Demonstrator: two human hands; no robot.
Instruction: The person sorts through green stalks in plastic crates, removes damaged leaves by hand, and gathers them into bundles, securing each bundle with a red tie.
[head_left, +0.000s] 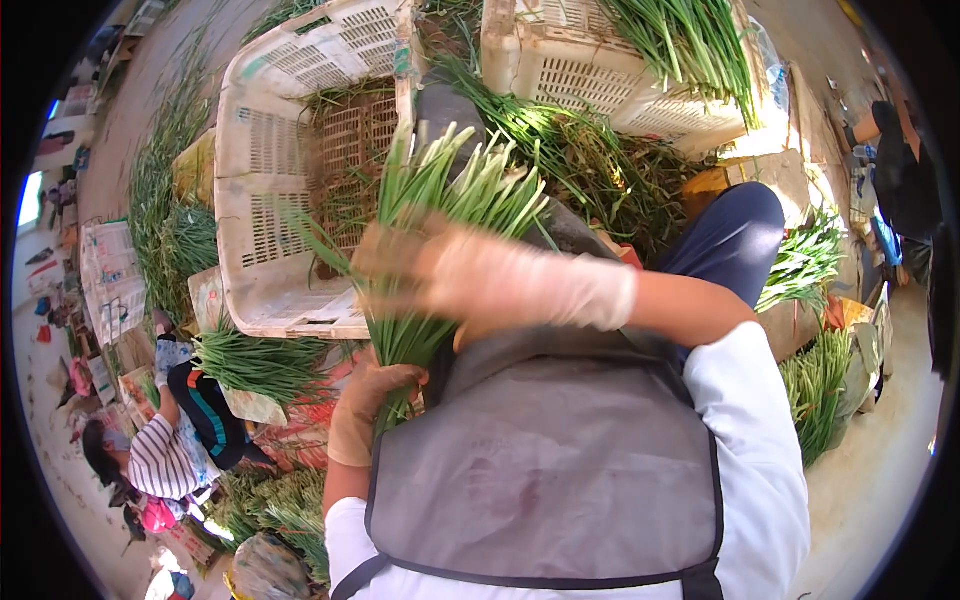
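Note:
A thick bunch of garlic chives (480, 185) stands tilted in front of me, its pale cut ends pointing up and away. My left hand (385, 385), in a thin glove, wraps round the lower leafy part beside my grey apron (560, 450). Across the middle of the bunch passes my gloved right hand (460, 265), smeared by motion. Its fingers are too blurred to show whether they grip any stalks. Just beyond the bunch, to the left, sits a white slatted plastic crate (228, 230) with scraps of leaves inside.
Another white crate (505, 55), topped by a chive bundle (690, 50), stands ahead. Loose trimmings (610, 165) lie between the crates and my knee. More bundles rest at left (265, 365) and right (815, 385). A person in a striped top (165, 465) sits at far left.

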